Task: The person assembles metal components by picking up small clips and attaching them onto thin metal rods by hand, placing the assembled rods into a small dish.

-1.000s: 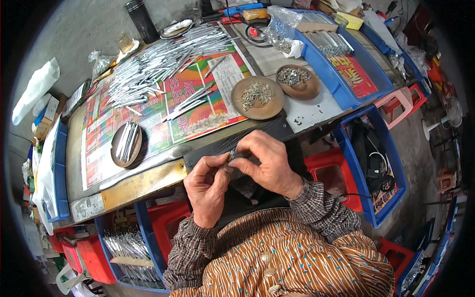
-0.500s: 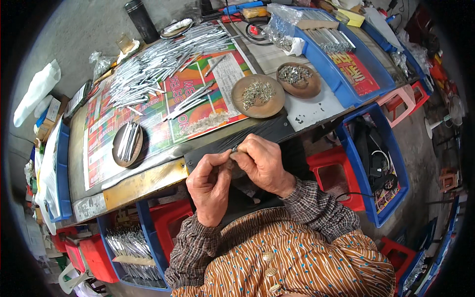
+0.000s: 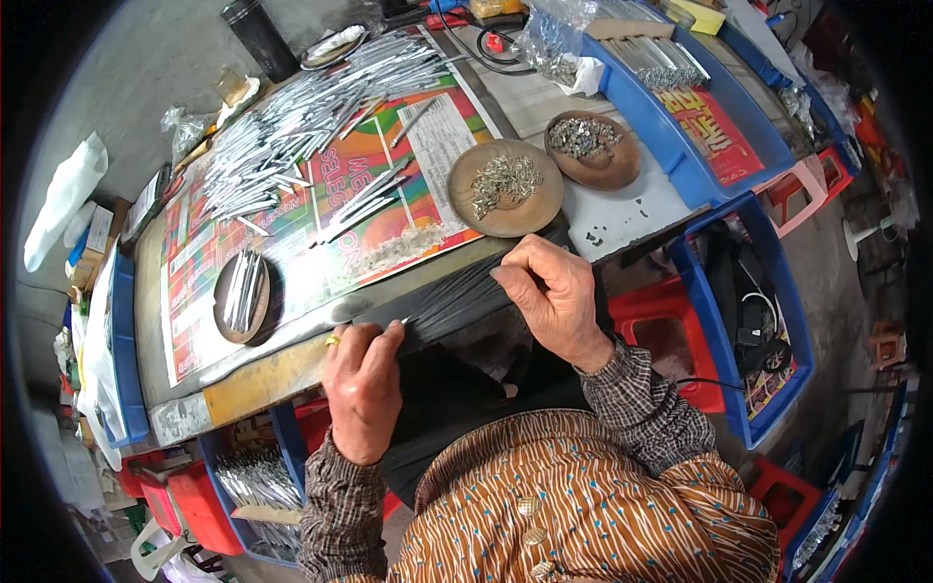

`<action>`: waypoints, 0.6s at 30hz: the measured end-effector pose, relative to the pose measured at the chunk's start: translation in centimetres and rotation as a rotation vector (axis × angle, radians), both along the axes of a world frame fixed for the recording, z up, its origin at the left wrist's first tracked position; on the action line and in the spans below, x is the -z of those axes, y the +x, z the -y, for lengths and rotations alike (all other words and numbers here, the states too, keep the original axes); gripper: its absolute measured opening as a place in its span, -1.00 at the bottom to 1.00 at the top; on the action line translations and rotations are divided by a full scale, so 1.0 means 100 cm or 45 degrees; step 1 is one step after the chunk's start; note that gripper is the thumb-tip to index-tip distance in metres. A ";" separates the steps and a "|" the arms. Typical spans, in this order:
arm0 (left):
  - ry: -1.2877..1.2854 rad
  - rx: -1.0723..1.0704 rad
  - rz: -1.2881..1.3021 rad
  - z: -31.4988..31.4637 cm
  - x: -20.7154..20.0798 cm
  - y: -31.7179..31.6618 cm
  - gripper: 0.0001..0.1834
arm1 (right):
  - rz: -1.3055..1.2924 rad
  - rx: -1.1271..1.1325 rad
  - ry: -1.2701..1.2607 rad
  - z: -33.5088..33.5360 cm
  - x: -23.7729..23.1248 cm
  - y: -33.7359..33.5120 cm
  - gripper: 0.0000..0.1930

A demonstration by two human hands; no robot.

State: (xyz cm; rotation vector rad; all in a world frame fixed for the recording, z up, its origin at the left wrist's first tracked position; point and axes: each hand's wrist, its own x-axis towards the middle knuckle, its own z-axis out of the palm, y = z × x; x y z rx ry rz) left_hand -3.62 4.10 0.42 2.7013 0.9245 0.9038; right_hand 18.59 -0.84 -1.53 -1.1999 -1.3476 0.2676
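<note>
Close to the table's front edge, my left hand (image 3: 363, 384) is closed, a yellow ring on one finger. A tiny pale tip shows at its fingertips, too small to name. My right hand (image 3: 556, 299) is raised apart from it, thumb and forefinger curled together just below a round wooden bowl (image 3: 462, 209) of small metal pieces (image 3: 505, 185). Whatever its fingers hold, if anything, is hidden. Wrinkled black sheeting (image 3: 452, 309) covers the edge between my hands. Left of them, a small wooden bowl (image 3: 231, 328) carries several slim silvery rods (image 3: 245, 290).
Many silvery rods (image 3: 292, 126) lie heaped on a colourful printed sheet (image 3: 292, 262). A second wooden bowl (image 3: 612, 175) holds darker metal bits. Blue trays (image 3: 671, 160) stand at the right, red stools (image 3: 671, 316) below. A black flask (image 3: 258, 39) stands far left.
My hands, together at the fingertips before, have parted. The left has moved left and slightly down; the right has moved right and up, toward the bowl of metal pieces.
</note>
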 end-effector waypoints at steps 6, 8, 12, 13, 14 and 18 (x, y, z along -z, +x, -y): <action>0.010 0.116 -0.007 -0.014 0.007 0.064 -0.72 | 0.006 0.005 0.013 -0.003 0.001 -0.002 -0.82; 0.033 0.118 -0.013 -0.015 0.008 0.074 -0.74 | 0.006 0.011 0.010 -0.002 -0.002 -0.003 -0.82; -0.041 0.120 0.082 -0.016 0.014 0.077 -0.80 | 0.033 0.043 -0.027 0.002 -0.003 -0.003 -0.84; -0.075 0.124 0.157 -0.016 0.015 0.075 -0.80 | 0.048 0.059 -0.005 0.003 -0.003 -0.004 -0.85; -0.095 0.124 0.283 -0.014 0.013 0.072 -0.83 | 0.053 0.055 0.002 0.005 -0.004 -0.006 -0.85; -0.399 0.102 0.537 0.000 0.003 0.059 -0.84 | 0.255 0.068 0.045 0.015 0.002 -0.011 -0.84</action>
